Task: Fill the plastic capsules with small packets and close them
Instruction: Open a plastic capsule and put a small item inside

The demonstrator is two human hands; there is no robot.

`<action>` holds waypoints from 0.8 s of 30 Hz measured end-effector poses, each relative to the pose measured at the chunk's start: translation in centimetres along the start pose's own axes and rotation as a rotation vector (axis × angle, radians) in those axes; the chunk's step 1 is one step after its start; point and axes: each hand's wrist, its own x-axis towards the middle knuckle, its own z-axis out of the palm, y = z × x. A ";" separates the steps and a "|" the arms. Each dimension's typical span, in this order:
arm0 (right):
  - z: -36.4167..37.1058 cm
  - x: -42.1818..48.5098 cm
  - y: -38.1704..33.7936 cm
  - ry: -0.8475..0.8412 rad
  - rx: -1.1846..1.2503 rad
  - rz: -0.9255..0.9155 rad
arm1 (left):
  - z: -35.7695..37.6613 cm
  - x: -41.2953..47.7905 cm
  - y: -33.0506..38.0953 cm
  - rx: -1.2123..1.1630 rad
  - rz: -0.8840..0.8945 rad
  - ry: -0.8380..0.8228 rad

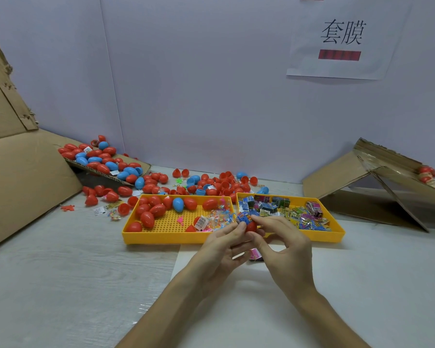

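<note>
Pinching a red capsule half (251, 226) between curled fingertips, the left hand (220, 249) and right hand (285, 248) meet just in front of 2 yellow trays (161, 236); a blue packet (244, 218) sticks out of its top.

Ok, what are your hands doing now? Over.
Left hand and right hand pinch red capsule. Blue packet sticks out, not closed. Nothing in the way.
</note>
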 end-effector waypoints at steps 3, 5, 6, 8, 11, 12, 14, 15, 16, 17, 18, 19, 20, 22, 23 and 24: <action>0.0 0.0 -0.2 0.004 0.000 -0.001 | 0.0 0.0 0.0 0.011 0.002 -0.004; 0.0 0.0 -0.4 0.009 0.015 0.012 | 0.0 0.0 0.0 0.008 0.008 -0.014; 0.0 0.1 -0.4 0.015 0.025 0.024 | -0.1 -0.1 0.0 0.000 0.012 -0.020; 0.1 0.0 -0.4 0.027 0.023 0.044 | -0.1 -0.1 0.0 -0.012 0.016 -0.035; 0.1 0.0 -0.3 0.047 -0.003 0.045 | -0.1 0.0 -0.1 -0.003 0.016 -0.049; 0.1 -0.1 -0.2 0.056 -0.006 0.042 | -0.1 0.0 -0.2 -0.003 0.018 -0.048; 0.0 -0.1 -0.2 0.067 -0.015 0.035 | -0.1 0.0 -0.3 -0.015 0.022 -0.046; 0.0 -0.1 -0.2 0.070 -0.024 0.032 | -0.2 0.1 -0.3 -0.020 0.025 -0.049; 0.0 -0.1 -0.2 0.072 -0.033 0.027 | -0.2 0.1 -0.3 -0.022 0.028 -0.052; 0.0 -0.1 -0.2 0.074 -0.040 0.022 | -0.2 0.1 -0.3 -0.021 0.031 -0.053; 0.0 -0.1 -0.2 0.078 -0.042 0.018 | -0.2 0.2 -0.4 -0.017 0.034 -0.056; 0.0 -0.1 -0.2 0.082 -0.041 0.014 | -0.2 0.2 -0.4 -0.012 0.037 -0.061; 0.0 -0.1 -0.2 0.084 -0.038 0.012 | -0.3 0.2 -0.5 -0.010 0.040 -0.067; -0.1 0.0 -0.3 0.074 -0.026 0.021 | -0.4 0.3 -0.5 -0.021 0.043 -0.082; 0.0 0.0 -0.3 0.062 -0.015 0.033 | -0.5 0.4 -0.5 -0.026 0.046 -0.097; 0.0 0.1 -0.3 0.052 -0.005 0.045 | -0.6 0.4 -0.6 -0.028 0.051 -0.115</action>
